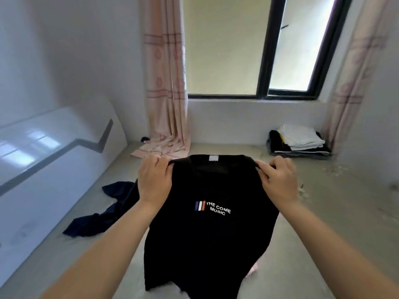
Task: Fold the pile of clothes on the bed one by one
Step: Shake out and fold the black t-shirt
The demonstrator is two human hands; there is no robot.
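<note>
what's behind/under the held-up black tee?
Beside the black tee, a navy garment pokes out on its left, something pink at its lower right edge. Whatever else lies on the bed beneath is covered.

Both forearms are showing bare up to the frame's edge — the left hand [153, 180] and right hand [278, 182] are wearing no rings.

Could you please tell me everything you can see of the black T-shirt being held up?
The black T-shirt looks like soft, plain cotton-like fabric. It hangs unfolded, front toward the camera, with a white label inside the neck and a small chest print: blue, white and red bars beside the white words "THE COME MUSIC". The left hand and right hand each grip a shoulder, holding it up over the bed. Its lower hem drapes out of view at the bottom edge.
</note>
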